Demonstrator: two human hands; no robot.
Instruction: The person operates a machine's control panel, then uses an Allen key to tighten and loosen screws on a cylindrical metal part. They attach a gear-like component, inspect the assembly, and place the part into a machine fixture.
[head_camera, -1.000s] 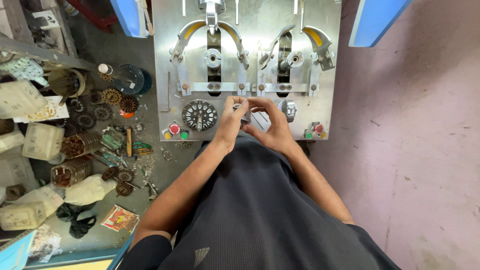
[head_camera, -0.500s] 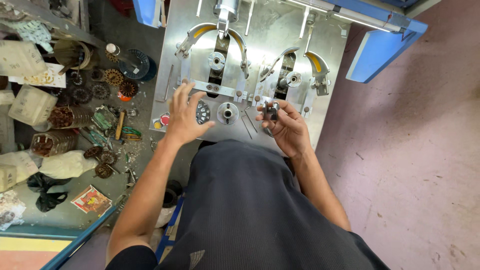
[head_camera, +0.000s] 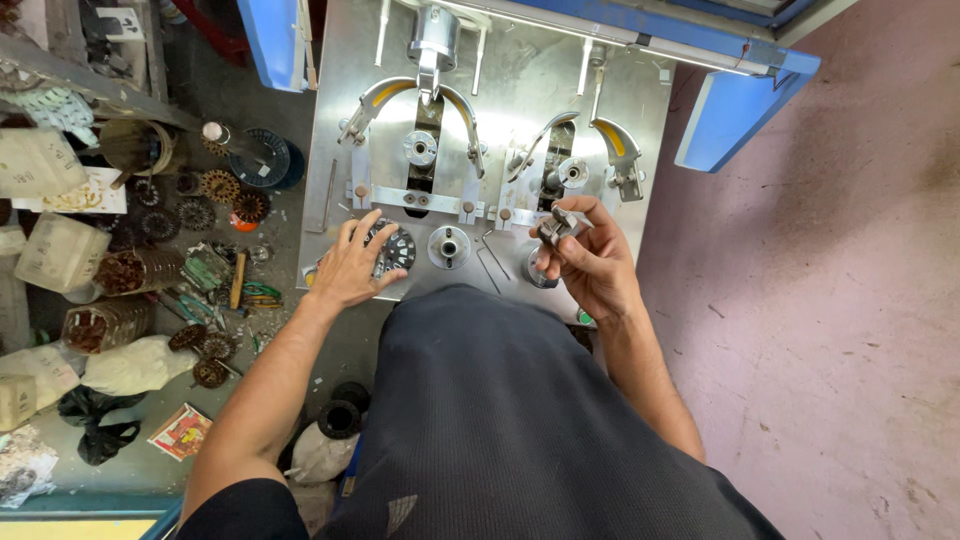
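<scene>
Fingers of the left hand (head_camera: 352, 268) spread flat over a round slotted disc (head_camera: 393, 248) on the steel machine plate (head_camera: 520, 75), pinning it in its seat. The right hand (head_camera: 590, 265) pinches a small metal part (head_camera: 560, 224) in closed fingertips, lifted just above the plate for a clear look. Loose discs (head_camera: 220, 187) lie on the tabletop at left.

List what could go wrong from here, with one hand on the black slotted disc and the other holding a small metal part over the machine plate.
The small metal part sits only in the fingertip grip of the right hand; it could slip onto the steel plate. The left hand lies spread on the black slotted disc, close below the curved metal arms, so fingers might get pinched if these move.
</scene>
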